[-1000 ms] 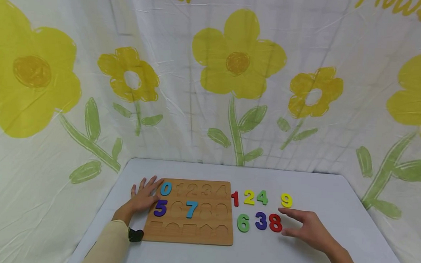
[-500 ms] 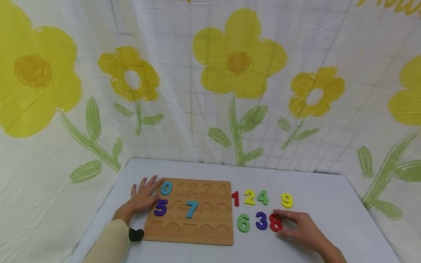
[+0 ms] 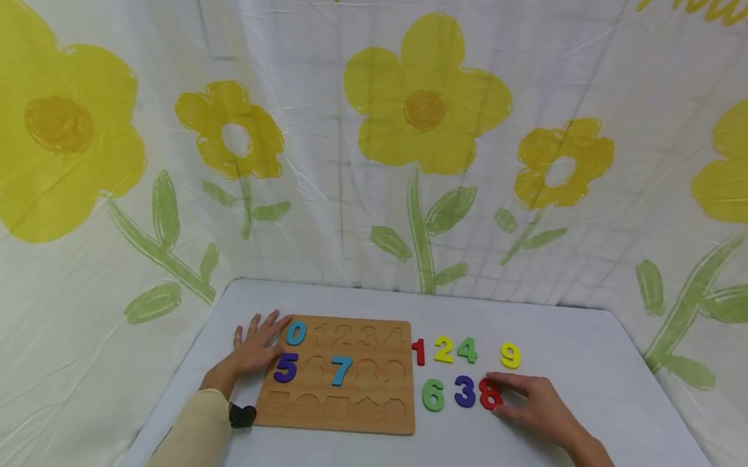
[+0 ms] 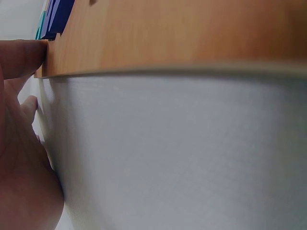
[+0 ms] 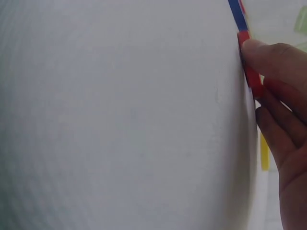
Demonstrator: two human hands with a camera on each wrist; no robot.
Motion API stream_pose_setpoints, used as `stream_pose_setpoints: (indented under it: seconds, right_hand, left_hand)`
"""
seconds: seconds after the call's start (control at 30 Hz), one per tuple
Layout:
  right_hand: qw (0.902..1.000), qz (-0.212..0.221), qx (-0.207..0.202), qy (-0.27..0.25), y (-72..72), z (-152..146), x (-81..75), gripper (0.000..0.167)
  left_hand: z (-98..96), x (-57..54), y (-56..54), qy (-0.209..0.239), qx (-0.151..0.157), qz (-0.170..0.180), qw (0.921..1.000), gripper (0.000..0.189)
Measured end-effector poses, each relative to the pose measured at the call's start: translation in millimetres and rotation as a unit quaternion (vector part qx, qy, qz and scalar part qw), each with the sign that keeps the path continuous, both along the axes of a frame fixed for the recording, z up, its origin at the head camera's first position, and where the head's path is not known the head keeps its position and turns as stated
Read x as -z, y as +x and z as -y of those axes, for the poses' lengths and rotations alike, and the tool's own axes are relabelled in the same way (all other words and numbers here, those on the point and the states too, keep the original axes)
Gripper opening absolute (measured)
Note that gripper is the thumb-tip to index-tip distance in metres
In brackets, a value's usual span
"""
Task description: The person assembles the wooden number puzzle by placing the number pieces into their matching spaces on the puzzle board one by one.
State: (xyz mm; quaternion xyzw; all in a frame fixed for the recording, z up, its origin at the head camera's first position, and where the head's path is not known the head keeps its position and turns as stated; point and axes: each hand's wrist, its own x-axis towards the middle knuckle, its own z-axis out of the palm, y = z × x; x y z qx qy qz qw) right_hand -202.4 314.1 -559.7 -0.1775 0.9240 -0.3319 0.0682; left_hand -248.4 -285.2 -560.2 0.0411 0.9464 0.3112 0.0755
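Numeral 8 [image 3: 490, 394], red, lies beyond the right edge of the board [image 3: 368, 393], long axis toward the far edge of the table [image 3: 349, 461]; nearer right hand [image 3: 541, 409] pinches it. Left hand [image 3: 253, 350], fingers extended, touches the board's left edge.

Wooden board [image 3: 335, 422]: one. Number pieces [image 3: 343, 373] on it: three (two light blue, one purple). Loose number pieces [image 3: 420, 354], at the board's 3 o'clock: seven (two red, two yellow, two green, one dark blue). Recesses [image 3: 367, 337]: twelve (seven numeral, five geometric). Left hand [image 3: 255, 352], 9 o'clock: one. Right hand [image 3: 539, 406], 3 o'clock: one. Printed flowers [image 3: 426, 109], 12 o'clock: five. Table [image 3: 565, 342]: one.
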Motion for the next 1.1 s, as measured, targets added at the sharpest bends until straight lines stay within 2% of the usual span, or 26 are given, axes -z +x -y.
stream_pose_setpoints:
  seconds: [0.17,0.2,0.27,0.4,0.43,0.67,0.87,1.1]
  right_hand:
    - [0.9998,0.009,0.014,-0.011,2.8,1.2,-4.8,0.061]
    - [0.9997,0.007,0.015,-0.015,4.1,1.6,-7.1,0.061]
    - [0.9996,-0.003,0.015,-0.022,6.3,2.3,-12.2,0.061]
    - [0.999,-0.033,0.009,-0.027,7.2,5.9,-24.1,0.059]
    - [0.9989,-0.039,0.008,-0.025,6.8,7.1,-26.8,0.059]
    - [0.9979,-0.06,-0.017,-0.017,3.1,23.1,-46.2,0.06]
    - [0.9953,-0.074,-0.045,-0.042,-1.2,45.1,-59.4,0.059]
    - [0.9927,-0.089,-0.061,-0.055,-10.3,78.3,-70.9,0.059]
  left_hand:
    - [4.6,10.3,-4.5,-0.003,0.01,-0.006,0.9999,0.075]
    - [4.1,8.8,-5.0,-0.005,0.011,-0.002,0.9999,0.074]
    - [5.4,12.8,-7.0,-0.006,0.013,-0.007,0.9999,0.074]
    - [7.2,14.2,-8.8,-0.003,0.012,-0.006,0.9999,0.075]
    - [8.8,17.7,-9.6,0.001,0.013,-0.012,0.9998,0.075]
    - [9.5,19.7,-9.0,0.004,0.014,-0.016,0.9998,0.074]
    - [8.4,12.3,-3.6,0.018,0.017,-0.015,0.9996,0.073]
    - [1.8,-5.0,0.2,-0.007,0.009,0.024,0.9997,0.077]
